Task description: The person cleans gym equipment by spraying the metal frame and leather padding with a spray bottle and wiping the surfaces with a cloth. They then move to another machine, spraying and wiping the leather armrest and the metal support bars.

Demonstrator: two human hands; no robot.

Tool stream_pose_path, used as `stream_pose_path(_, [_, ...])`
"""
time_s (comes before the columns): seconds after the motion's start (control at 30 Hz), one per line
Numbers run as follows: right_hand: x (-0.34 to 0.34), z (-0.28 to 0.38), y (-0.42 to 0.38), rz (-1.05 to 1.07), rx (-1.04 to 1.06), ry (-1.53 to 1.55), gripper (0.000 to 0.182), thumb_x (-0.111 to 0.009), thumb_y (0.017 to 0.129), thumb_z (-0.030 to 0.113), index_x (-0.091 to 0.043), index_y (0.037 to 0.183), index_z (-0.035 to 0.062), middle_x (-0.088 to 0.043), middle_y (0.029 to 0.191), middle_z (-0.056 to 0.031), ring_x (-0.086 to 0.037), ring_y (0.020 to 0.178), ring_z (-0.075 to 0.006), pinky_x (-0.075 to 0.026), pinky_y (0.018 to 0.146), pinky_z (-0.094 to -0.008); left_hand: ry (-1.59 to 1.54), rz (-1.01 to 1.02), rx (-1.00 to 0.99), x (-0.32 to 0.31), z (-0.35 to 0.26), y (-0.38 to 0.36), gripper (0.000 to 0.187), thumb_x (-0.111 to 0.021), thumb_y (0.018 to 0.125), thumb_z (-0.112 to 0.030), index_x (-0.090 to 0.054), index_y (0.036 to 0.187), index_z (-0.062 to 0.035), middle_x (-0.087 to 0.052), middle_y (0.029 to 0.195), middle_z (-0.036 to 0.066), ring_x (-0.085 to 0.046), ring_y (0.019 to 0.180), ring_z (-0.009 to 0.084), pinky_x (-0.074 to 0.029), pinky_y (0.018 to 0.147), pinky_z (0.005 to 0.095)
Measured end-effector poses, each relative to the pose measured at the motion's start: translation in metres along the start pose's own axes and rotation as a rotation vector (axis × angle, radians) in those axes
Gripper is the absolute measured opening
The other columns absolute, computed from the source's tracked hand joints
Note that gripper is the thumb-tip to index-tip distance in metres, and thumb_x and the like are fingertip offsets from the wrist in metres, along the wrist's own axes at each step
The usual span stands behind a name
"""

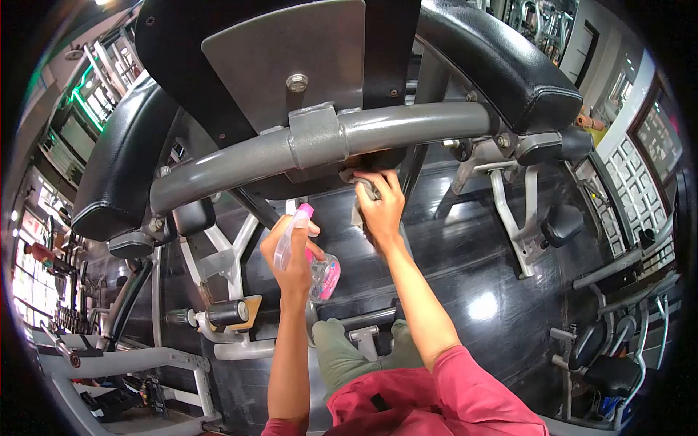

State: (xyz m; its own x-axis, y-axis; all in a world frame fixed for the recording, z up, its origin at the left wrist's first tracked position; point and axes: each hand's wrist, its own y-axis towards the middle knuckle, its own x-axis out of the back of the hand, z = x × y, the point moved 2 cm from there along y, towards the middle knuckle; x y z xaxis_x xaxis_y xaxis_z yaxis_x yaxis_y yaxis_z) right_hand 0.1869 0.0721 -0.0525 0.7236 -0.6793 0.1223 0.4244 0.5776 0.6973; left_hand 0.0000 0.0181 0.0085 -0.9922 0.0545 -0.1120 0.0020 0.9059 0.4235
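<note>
My left hand (291,254) is wrapped round a clear spray bottle (325,280) with a pink nozzle and a pink label. My right hand (382,203) grips a greyish cloth (367,187), its fingers bunched over it. That hand reaches up to the underside of the machine's black back panel, just below a curved grey metal tube (414,122). Part of the cloth is hidden behind the fingers. A grey metal plate (283,58) with a bolt is fixed to the panel above the tube.
Black padded cushions (509,65) flank the tube, another pad (123,160) being on the left. Grey frames with a roller (227,313) stand low at left. More gym machines (611,370) line the right side. Dark glossy flooring (465,247) lies below.
</note>
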Motion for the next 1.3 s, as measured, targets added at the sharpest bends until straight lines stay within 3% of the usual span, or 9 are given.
stream_pose_path(0.17, [0.009, 0.025, 0.017, -0.294, 0.159, 0.042, 0.019, -0.073, 0.077, 0.001, -0.072, 0.095, 0.0059, -0.061, 0.092, -0.0110, -0.064, 0.082, -0.0275, -0.051, 0.072, -0.0357, 0.017, -0.028, 0.045, 0.000, 0.001, 0.004, 0.032, -0.057, 0.097, -0.023, -0.064, 0.077, 0.0004, -0.063, 0.074, 0.007, -0.058, 0.043, 0.0136, -0.038, 0.045, 0.0257])
stream_pose_path(0.57, [0.009, -0.002, 0.017, -0.116, 0.029, -0.018, 0.019, -0.073, 0.076, 0.006, -0.069, 0.095, 0.0064, -0.063, 0.097, -0.0128, -0.064, 0.089, -0.0328, -0.051, 0.078, -0.0396, 0.028, -0.005, 0.053, -0.006, 0.004, 0.003, 0.033, -0.056, 0.098, -0.025, -0.064, 0.079, 0.0008, -0.064, 0.074, 0.007, -0.058, 0.044, 0.0132, -0.037, 0.046, 0.0255])
stream_pose_path(0.67, [0.015, 0.025, 0.043, -0.332, 0.140, 0.009, 0.020, -0.071, 0.080, 0.003, -0.066, 0.100, 0.0031, -0.064, 0.101, -0.0132, -0.065, 0.091, -0.0321, -0.051, 0.079, -0.0385, 0.126, 0.006, 0.060, -0.010, 0.000, 0.004, 0.040, -0.048, 0.098, -0.032, -0.062, 0.078, 0.0001, -0.057, 0.055, 0.008, -0.056, 0.043, 0.0154, -0.043, 0.049, 0.0264])
stream_pose_path(0.83, [0.008, 0.014, 0.035, -0.377, 0.169, -0.038, 0.020, -0.070, 0.082, 0.003, -0.064, 0.101, 0.0019, -0.064, 0.101, -0.0127, -0.064, 0.094, -0.0316, -0.050, 0.083, -0.0387, 0.149, 0.013, 0.070, -0.008, 0.002, 0.006, 0.040, -0.049, 0.098, -0.032, -0.062, 0.078, -0.0001, -0.057, 0.055, 0.008, -0.056, 0.043, 0.0155, -0.044, 0.049, 0.0270])
stream_pose_path(0.9, [0.005, -0.004, 0.017, -0.309, -0.009, 0.045, 0.018, -0.069, 0.083, 0.003, -0.064, 0.101, 0.0022, -0.065, 0.100, -0.0124, -0.064, 0.095, -0.0316, -0.049, 0.085, -0.0386, 0.145, 0.013, 0.071, -0.007, 0.004, 0.005, 0.040, -0.049, 0.098, -0.033, -0.062, 0.078, -0.0003, -0.057, 0.055, 0.008, -0.056, 0.043, 0.0154, -0.043, 0.049, 0.0270])
stream_pose_path(0.97, [0.005, -0.014, 0.009, -0.291, -0.054, 0.044, 0.018, -0.067, 0.083, 0.003, -0.064, 0.101, 0.0026, -0.065, 0.099, -0.0121, -0.064, 0.094, -0.0311, -0.049, 0.085, -0.0386, -0.009, 0.014, 0.068, -0.007, 0.005, 0.005, 0.032, -0.058, 0.097, -0.023, -0.064, 0.078, 0.0017, -0.064, 0.075, 0.007, -0.058, 0.044, 0.0134, -0.038, 0.045, 0.0256])
stream_pose_path(1.1, [0.015, 0.007, 0.035, -0.318, 0.015, -0.031, 0.019, -0.065, 0.085, 0.001, -0.063, 0.103, 0.0012, -0.063, 0.100, -0.0135, -0.062, 0.097, -0.0329, -0.047, 0.087, -0.0398, -0.005, 0.019, 0.087, -0.007, 0.004, 0.006, 0.031, -0.058, 0.097, -0.022, -0.064, 0.078, 0.0018, -0.064, 0.076, 0.007, -0.058, 0.043, 0.0134, -0.038, 0.045, 0.0251])
stream_pose_path(1.17, [0.018, 0.018, 0.052, -0.501, 0.047, 0.042, 0.021, -0.065, 0.085, 0.002, -0.061, 0.105, -0.0009, -0.060, 0.104, -0.0160, -0.060, 0.098, -0.0346, -0.046, 0.088, -0.0409, 0.036, 0.017, 0.071, -0.005, 0.001, 0.006, 0.033, -0.058, 0.097, -0.024, -0.063, 0.077, 0.0018, -0.063, 0.073, 0.007, -0.057, 0.043, 0.0138, -0.039, 0.046, 0.0253])
stream_pose_path(1.3, [0.008, -0.014, 0.024, -0.453, 0.003, 0.010, 0.021, -0.061, 0.088, 0.004, -0.058, 0.108, -0.0020, -0.059, 0.105, -0.0170, -0.058, 0.099, -0.0358, -0.045, 0.091, -0.0424, 0.060, 0.021, 0.073, 0.002, 0.006, 0.004, 0.035, -0.058, 0.097, -0.027, -0.063, 0.077, 0.0015, -0.062, 0.069, 0.007, -0.058, 0.043, 0.0143, -0.040, 0.047, 0.0266])
